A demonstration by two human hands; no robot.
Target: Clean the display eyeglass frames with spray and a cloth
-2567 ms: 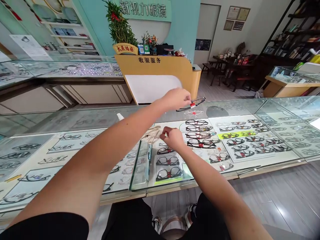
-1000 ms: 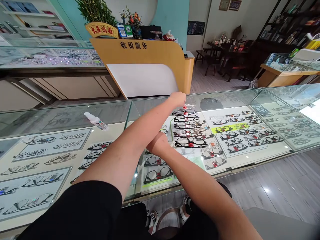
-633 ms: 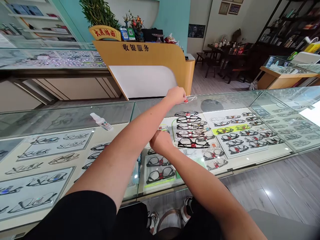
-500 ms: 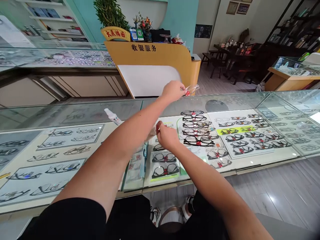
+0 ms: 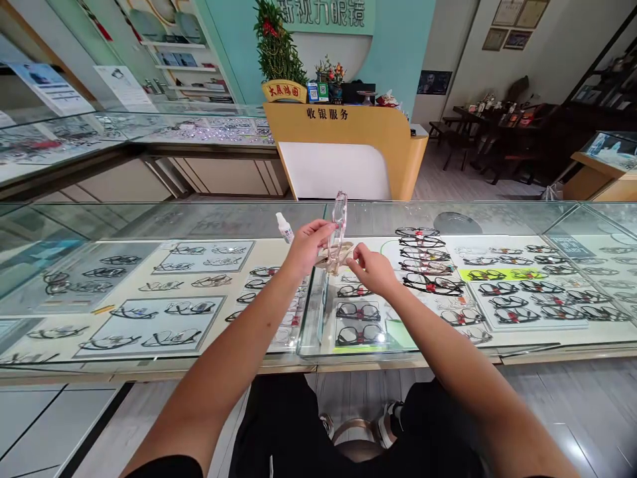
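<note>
My left hand [image 5: 311, 247] is closed on a pair of clear, pinkish eyeglasses [image 5: 340, 212], held up on end over the glass counter. Close by on the right, my right hand [image 5: 374, 269] has its fingers pinched at the edge of a small beige cloth [image 5: 329, 261]. The cloth lies between the two hands, just below the eyeglasses, and is partly hidden by the fingers. A white spray bottle [image 5: 284, 228] stands on the counter just beyond my left hand.
A row of dark eyeglasses [image 5: 432, 284] with red tags sits on the glass counter [image 5: 388, 360] to the right. Many more frames lie on trays inside the case. A wooden cashier desk [image 5: 343, 123] stands beyond it.
My left hand has come back from the counter's far side with the eyeglasses, now beside my right hand and the cloth. The eyeglasses are turned upright. The view has shifted left.
</note>
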